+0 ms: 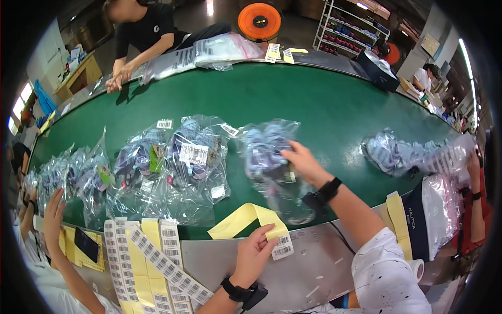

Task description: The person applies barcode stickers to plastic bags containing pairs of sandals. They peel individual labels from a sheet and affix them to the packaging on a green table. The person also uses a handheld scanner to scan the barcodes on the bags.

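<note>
Green belt [324,107] runs across in front of the person I'm watching, and everything seems arranged around it. On its near half, about midway along, lies or hovers a clear bag of blue-lilac shoes [265,149]; I can't tell whether it touches the surface. The person's right hand [308,166] reaches over the belt to it, thumb and fingertips partly curled at the bag's side. Whether they pinch the plastic or only steady it, I can't make out. Holding it from the side leaves most of the bag uncovered, probably so its face can be got at.

At the belt's near edge, the left hand [255,252] is closed in a pinch on a yellow label strip [246,214]. Gripping near the end makes sense to me: a white barcode label [283,247] shows right by the fingers, while the rest loops over the edge of the belt. More label strips [167,251] lie on the metal ledge [314,269] just below the belt, presumably for short reaching.

Left along the belt, other bagged shoes [196,149] stand in a row, close but spread enough that several labels show. Across the belt, flat plastic bags [212,51] are heaped by a co-worker [149,31], apparently kept off the moving surface.
</note>
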{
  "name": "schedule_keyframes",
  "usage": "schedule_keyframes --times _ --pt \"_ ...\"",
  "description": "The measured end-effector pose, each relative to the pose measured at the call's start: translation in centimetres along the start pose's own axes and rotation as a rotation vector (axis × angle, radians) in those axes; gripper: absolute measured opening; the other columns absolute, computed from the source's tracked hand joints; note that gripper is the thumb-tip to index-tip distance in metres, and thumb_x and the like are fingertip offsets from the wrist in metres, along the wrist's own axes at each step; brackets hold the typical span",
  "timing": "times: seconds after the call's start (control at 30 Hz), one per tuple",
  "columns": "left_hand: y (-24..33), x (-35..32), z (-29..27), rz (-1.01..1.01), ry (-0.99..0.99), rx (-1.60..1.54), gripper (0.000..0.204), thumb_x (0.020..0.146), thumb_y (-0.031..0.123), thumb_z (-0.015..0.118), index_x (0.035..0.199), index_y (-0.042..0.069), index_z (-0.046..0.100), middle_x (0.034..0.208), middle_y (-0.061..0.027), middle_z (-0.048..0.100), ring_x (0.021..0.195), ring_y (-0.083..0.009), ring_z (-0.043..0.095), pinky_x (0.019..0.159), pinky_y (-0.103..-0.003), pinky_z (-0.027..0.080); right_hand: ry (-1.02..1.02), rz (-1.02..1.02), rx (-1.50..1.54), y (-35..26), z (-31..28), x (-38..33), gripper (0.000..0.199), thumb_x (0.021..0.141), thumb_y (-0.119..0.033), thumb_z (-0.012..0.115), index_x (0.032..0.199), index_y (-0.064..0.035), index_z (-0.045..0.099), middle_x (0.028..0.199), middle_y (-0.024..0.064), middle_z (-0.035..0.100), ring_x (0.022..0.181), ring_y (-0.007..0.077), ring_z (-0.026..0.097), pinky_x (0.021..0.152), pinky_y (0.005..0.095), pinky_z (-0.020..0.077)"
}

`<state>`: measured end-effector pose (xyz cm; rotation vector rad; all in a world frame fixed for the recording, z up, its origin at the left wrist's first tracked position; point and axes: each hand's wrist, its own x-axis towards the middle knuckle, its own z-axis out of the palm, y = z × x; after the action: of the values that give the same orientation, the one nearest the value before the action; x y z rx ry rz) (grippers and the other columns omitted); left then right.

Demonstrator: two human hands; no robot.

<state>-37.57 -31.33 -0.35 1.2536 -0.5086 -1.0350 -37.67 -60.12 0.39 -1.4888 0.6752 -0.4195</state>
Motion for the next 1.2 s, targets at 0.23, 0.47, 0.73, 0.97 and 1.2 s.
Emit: schedule_keyframes --times 0.23,0.47,0.73,0.97,1.2 --pt "0.8 -0.8 -0.5 0.015 0.106 0.033 0.034 0.09 -0.002 0.061 0.124 -0.004 0.056 0.107 -0.0113 0.067 0.093 -0.01 0.063 0.078 -0.021 0.05 -0.005 -0.765 -0.647 -4.6 3.9 -7.9 0.017 0.085 -0.009 0.065 0.097 0.0013 0.06 0.094 0.0132 0.062 0.085 0.0228 0.062 0.074 0.0303 0.0494" --pt "0.7 -0.7 0.4 0.1 0.085 0.032 0.023 0.089 0.004 0.065 0.112 -0.002 0.063 0.091 -0.0079 0.071 0.079 -0.0059 0.062 0.067 -0.022 0.049 -0.188 -0.25 -0.504 -2.7 3.7 -19.0 0.025 0.08 -0.007 0.073 0.102 -0.0001 0.064 0.081 0.0084 0.063 0.073 0.0157 0.062 0.067 0.0268 0.0508" --pt "0.8 -0.8 1.3 0.132 0.018 0.107 0.02 0.089 -0.001 0.063 0.109 -0.002 0.065 0.092 -0.005 0.07 0.081 -0.0059 0.063 0.069 -0.02 0.048 -0.045 -0.028 -0.283 -1.6 2.9 -20.9 0.021 0.082 0.0 0.068 0.102 0.0034 0.067 0.087 0.0089 0.066 0.079 0.0126 0.063 0.074 0.0261 0.0527" --pt "0.9 -0.8 1.5 0.151 -0.007 0.178 0.019 0.088 0.0 0.064 0.107 -0.001 0.066 0.086 -0.0043 0.071 0.076 -0.004 0.061 0.063 -0.019 0.046 -0.037 -0.145 -0.314 -1.0 2.2 -20.7 0.013 0.081 0.0 0.069 0.094 0.0024 0.069 0.085 0.0079 0.066 0.075 0.0123 0.061 0.07 0.0249 0.0498" --pt "1.5 -0.6 1.0 0.176 -0.055 0.213 0.022 0.088 -0.001 0.064 0.109 -0.001 0.065 0.092 -0.0053 0.071 0.08 -0.0057 0.064 0.067 -0.02 0.049 -0.062 -0.31 -0.338 -0.6 2.0 -20.3 0.01 0.078 0.001 0.07 0.087 -0.0001 0.069 0.084 0.0085 0.062 0.076 0.0174 0.06 0.065 0.0269 0.0476"
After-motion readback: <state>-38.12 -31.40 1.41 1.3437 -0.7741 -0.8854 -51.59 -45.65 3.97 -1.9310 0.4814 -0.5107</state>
